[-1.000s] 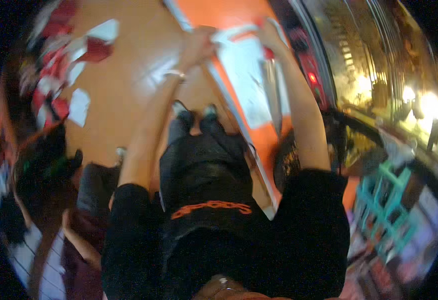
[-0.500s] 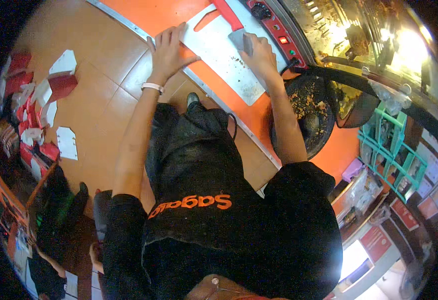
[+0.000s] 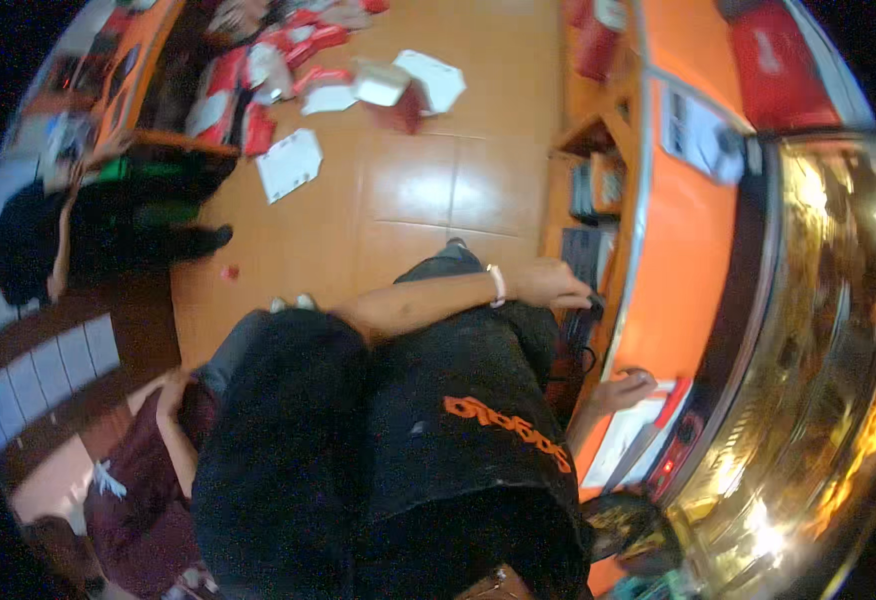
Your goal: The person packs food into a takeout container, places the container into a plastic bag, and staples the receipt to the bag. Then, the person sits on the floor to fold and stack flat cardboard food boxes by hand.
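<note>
The left hand [image 3: 554, 285], with a white band at the wrist, is stretched out to the open shelf under the long orange counter top [image 3: 680, 262]. Its fingers are curled forward with the tips on a small black object with a dark cable hanging from it [image 3: 582, 312], at the shelf's front edge just below a black slotted box [image 3: 582, 250]. Whether the fingers have closed round the object or only touch it cannot be told. The right hand [image 3: 622, 386] rests higher up on the near corner of a flat white rectangular board with a red edge [image 3: 626, 442] lying on the counter. Its fingers look laid flat, not gripping anything.

By the look of it, the step in hand is reaching for something on the shelf while the other hand steadies the board. Any lift from there calls for a firm pinch and care with the cable, which could snag on the shelf edge.

Half a second ago both hands lay on the white board – since then the left has dropped away to the shelf, the right has stayed, and the view has swung round toward the tiled floor [image 3: 428, 190] strewn with red and white cartons [image 3: 290, 163]
</note>
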### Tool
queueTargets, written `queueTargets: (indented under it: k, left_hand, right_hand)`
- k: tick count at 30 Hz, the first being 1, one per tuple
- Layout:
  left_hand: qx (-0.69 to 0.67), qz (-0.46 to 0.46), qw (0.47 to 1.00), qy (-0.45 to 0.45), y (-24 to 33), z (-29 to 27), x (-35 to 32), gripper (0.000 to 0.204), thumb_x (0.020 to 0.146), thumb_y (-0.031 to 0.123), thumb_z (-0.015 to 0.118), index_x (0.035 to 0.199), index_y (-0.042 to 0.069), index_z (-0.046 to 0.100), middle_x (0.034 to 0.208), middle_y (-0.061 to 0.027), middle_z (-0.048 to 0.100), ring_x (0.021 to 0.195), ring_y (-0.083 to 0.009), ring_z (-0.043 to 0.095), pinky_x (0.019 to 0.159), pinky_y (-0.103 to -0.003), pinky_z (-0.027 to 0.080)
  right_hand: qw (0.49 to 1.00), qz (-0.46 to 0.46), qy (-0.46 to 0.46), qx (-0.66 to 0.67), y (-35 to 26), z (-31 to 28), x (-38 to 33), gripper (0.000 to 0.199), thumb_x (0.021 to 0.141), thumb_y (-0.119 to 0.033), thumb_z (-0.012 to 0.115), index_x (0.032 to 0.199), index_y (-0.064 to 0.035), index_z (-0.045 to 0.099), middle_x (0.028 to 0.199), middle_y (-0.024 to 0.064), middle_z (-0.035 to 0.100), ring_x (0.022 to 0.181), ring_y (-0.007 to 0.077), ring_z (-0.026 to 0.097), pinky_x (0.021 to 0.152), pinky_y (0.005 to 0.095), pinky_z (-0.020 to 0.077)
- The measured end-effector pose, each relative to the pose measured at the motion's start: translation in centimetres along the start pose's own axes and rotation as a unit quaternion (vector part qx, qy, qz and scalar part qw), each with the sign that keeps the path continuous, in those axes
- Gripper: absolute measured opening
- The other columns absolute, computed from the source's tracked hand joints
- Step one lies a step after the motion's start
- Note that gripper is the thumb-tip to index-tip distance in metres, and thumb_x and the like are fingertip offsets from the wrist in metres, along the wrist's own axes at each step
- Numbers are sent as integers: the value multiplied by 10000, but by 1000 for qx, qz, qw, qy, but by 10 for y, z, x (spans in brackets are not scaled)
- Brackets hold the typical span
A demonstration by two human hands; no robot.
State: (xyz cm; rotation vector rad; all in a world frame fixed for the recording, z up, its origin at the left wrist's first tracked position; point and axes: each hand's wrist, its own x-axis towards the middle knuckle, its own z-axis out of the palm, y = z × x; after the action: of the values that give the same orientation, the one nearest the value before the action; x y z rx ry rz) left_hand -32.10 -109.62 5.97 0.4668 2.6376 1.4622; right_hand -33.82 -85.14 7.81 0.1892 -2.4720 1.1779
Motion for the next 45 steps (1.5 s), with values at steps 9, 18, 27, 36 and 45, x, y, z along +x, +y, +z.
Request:
queueTargets:
  k: [9,18,27,36,45]
  left_hand:
    - [45,-256,951,165,-166,-168,-97,537,799,454,511,1172,70,465,1180,-190,463,1096,-345,421,947,-384,326]
    - [-400,-363,833,121,-358,-251,-98,698,824,567,384,1294,53,338,1336,-132,337,1229,-265,305,1035,-354,192]
    - [-463,-575,559,377,-391,-357,-105,845,693,684,460,1317,132,317,1365,-165,242,1224,-317,297,1018,-425,220]
    - [-587,-440,394,553,-519,-521,-25,831,687,655,427,1256,58,323,1302,-208,230,1165,-315,324,958,-433,266]
    - [-471,-487,249,692,-691,-667,103,604,694,489,460,1097,41,426,1122,-207,366,1008,-317,423,837,-424,335]
  right_hand:
    - [808,-150,-570,-17,-159,223,74,434,874,-210,464,1239,-26,319,1102,207,505,937,250,555,861,377,388]
    - [507,124,-853,3,-227,478,188,584,926,-303,317,1373,-83,12,1432,103,-10,1315,214,-1,1055,318,18]
    - [315,-389,-844,-192,-400,859,432,607,822,-322,536,1309,-58,287,1222,128,395,1128,232,376,914,338,323]
    - [335,-523,-782,-42,-614,1185,353,515,866,-318,481,1298,-91,317,995,62,527,909,191,506,739,318,455]
    - [-72,-484,-804,-336,-571,1308,359,433,859,-262,451,1231,-66,346,1035,98,545,882,192,511,737,356,453]
